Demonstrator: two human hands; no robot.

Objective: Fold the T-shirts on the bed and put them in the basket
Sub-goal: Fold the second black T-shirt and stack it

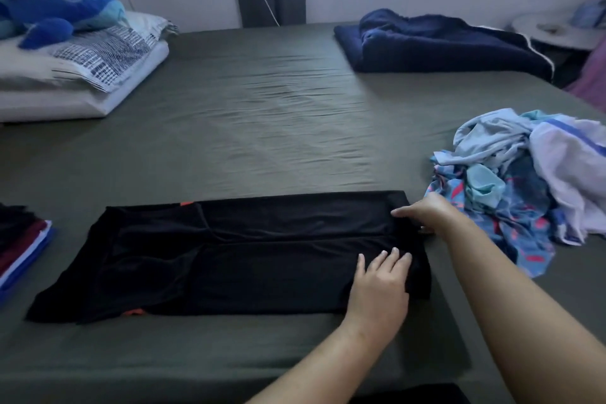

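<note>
T-shirts are lying in three places across the bed (262,102), read from left to right. At the left edge a folded stack (23,246) is sitting square, its dark, maroon, white and blue layers showing. In the middle the black T-shirt (229,256) is lying flat along the near side, narrowed into a long band, with orange trim showing at its far edge and near hem. You are resting your left hand (380,285) on the right end of that band, fingers straight and spread, pressing the cloth down. Your right hand (423,211) is reaching to the far right corner; its fingers are extended over the corner, but whether the thumb is pinching the edge underneath cannot be told. To the right, a loose pile of unfolded clothes (521,180) in pale blue, white and floral print is lying just beside that hand. No basket is showing in this view. Judged from this layout, the crosswise fold is coming next, and it could go wrong in two ways: lifting the right end by one corner only would let the layers slide apart and skew the band, and sweeping your right arm back could drag the pile's nearest cloth onto the shirt. Keeping both corners level would likely be guarding against the first.
</note>
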